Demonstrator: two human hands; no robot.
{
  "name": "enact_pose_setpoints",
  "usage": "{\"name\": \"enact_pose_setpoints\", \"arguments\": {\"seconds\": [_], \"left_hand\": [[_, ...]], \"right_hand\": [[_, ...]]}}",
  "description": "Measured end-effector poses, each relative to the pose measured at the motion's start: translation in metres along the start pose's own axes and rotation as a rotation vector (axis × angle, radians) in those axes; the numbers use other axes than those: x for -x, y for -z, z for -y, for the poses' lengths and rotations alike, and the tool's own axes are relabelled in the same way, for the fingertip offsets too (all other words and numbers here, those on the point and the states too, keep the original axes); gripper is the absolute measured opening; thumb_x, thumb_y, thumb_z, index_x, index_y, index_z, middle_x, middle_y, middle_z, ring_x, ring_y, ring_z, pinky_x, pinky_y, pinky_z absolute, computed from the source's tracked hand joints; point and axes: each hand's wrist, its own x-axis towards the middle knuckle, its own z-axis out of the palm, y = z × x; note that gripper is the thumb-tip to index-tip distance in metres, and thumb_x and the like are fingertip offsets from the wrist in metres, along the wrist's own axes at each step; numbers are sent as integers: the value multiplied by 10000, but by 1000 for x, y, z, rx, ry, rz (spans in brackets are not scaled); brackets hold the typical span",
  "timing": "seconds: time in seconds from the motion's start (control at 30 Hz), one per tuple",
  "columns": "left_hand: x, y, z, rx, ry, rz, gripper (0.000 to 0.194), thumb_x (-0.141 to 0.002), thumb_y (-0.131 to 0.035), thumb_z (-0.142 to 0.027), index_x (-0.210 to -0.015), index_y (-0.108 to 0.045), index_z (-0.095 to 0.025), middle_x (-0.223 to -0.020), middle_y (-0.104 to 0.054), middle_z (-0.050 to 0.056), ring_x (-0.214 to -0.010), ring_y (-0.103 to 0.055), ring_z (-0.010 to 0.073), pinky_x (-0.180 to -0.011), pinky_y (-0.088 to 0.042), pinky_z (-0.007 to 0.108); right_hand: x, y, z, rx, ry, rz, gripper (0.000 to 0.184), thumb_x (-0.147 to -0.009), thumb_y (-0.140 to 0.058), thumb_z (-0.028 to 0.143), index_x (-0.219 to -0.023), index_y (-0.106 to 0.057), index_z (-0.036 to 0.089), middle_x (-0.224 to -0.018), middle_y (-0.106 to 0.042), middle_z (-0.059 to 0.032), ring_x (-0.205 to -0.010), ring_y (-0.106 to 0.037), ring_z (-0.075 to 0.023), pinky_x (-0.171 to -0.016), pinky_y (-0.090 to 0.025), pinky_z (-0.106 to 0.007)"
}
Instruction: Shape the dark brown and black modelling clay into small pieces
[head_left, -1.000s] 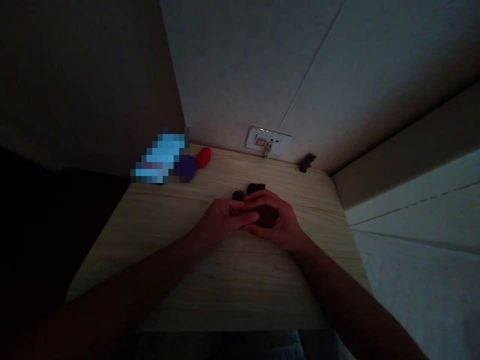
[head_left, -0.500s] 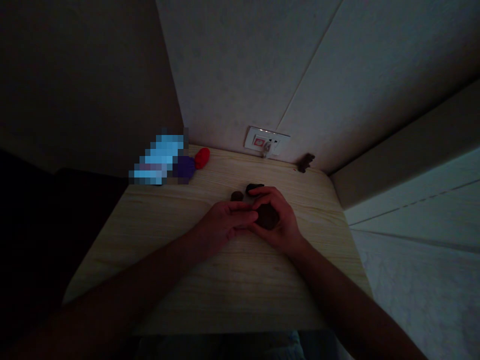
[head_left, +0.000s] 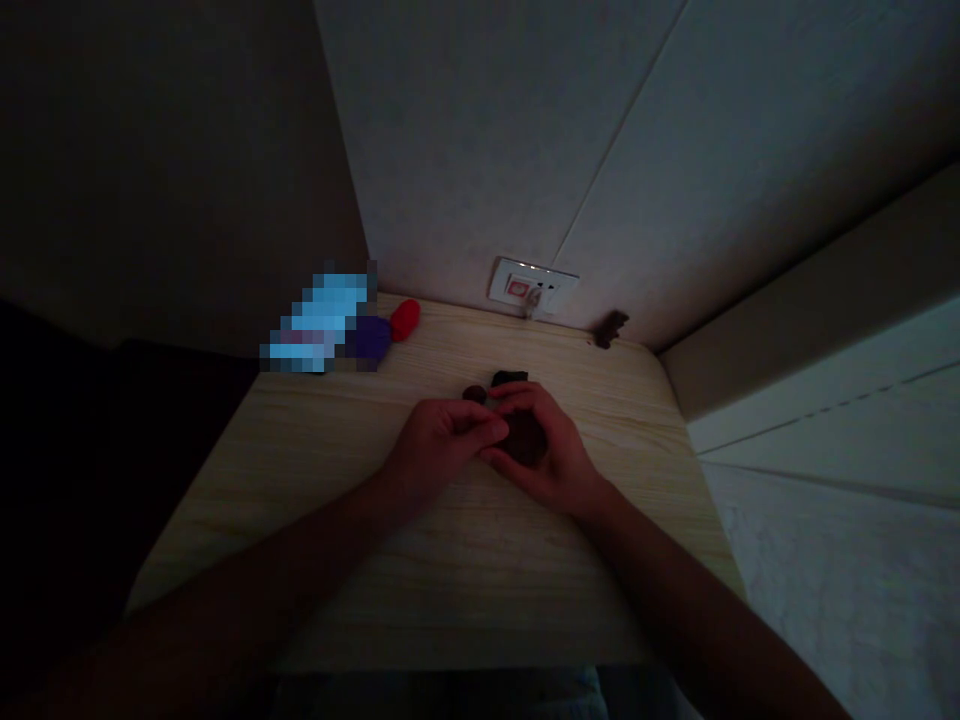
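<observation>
In the head view, a dark brown, rounded, flattish piece of modelling clay (head_left: 526,438) is held between my two hands, low over the table's middle. My right hand (head_left: 564,455) curves around its right side, thumb below and fingers above. My left hand (head_left: 436,446) pinches at its left edge, with thumb and fingers pressed together there. Just beyond my fingertips lie a small brown lump (head_left: 474,395) and a black piece (head_left: 509,378). The dim light hides the fine surface of the brown clay.
The pale wooden table (head_left: 450,590) meets the wall behind. At its far left are a pixelated bright object (head_left: 319,325), a purple lump (head_left: 372,338) and a red lump (head_left: 405,320). A dark brown figure (head_left: 610,329) stands back right, near a wall socket (head_left: 517,287) with a plug.
Both hands have shifted slightly left with the brown clay. The left hand's fingers have drawn in from a straighter reach to a tighter pinch at its edge.
</observation>
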Motion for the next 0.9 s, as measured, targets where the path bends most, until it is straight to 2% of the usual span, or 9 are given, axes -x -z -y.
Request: {"name": "enact_pose_setpoints", "arguments": {"seconds": [0.1, 0.23, 0.37, 0.5, 0.6, 0.77, 0.9], "left_hand": [[-1, -1, 2, 77, 46, 38, 177, -748, -841, -359, -795, -820, -190, -742, -736, 8, -700, -630, 135, -667, -462, 252], [0, -5, 5, 264, 160, 50, 260, -676, -903, -406, -809, -822, -198, -772, -729, 8, -718, -631, 130, -681, -475, 246], [1, -7, 1, 289, 189, 54, 275, -653, -922, -425, -749, -814, -191, -716, -700, 4, -661, -590, 110, -629, -450, 228], [2, -6, -4, 309, 268, 64, 291, -585, -959, -389, -750, -822, -192, -712, -704, 5, -644, -588, 101, -625, -455, 220], [2, -6, -4, 301, 264, 46, 285, -575, -965, -372, -743, -822, -192, -701, -701, -3, -648, -591, 94, -627, -455, 208], [2, -7, 0, 260, 199, 32, 234, -643, -930, -358, -759, -815, -190, -708, -699, -7, -662, -598, 100, -626, -448, 211], [1, -7, 2, 253, 202, 2, 216, -657, -911, -337, -753, -786, -189, -710, -682, -14, -651, -596, 111, -605, -443, 222]], "right_hand": [[-2, 2, 4, 25, 22, 1, 365, -852, -795, 281, -1158, -597, 259, -1242, -655, -110, -1142, -638, -262, -988, -543, -461], [-3, 2, 6, 5, 41, 0, 324, -862, -791, 275, -1127, -606, 260, -1233, -663, -109, -1138, -641, -257, -982, -545, -453], [-1, 1, 5, 15, 5, -42, 294, -868, -789, 345, -1065, -592, 251, -1234, -650, -119, -1138, -634, -269, -969, -544, -466], [1, 0, 1, 30, -9, -41, 373, -831, -831, 384, -1064, -572, 253, -1271, -612, -125, -1198, -593, -285, -999, -523, -480], [1, 0, -1, 14, -4, -24, 429, -822, -841, 382, -1115, -552, 261, -1280, -605, -125, -1217, -578, -286, -1005, -519, -478], [2, -1, -2, -10, -28, -19, 377, -847, -815, 372, -1086, -546, 257, -1275, -610, -122, -1174, -606, -276, -984, -539, -466], [2, 0, -4, -15, -33, 3, 415, -840, -820, 355, -1127, -533, 263, -1288, -600, -121, -1176, -607, -274, -990, -541, -463]]}}
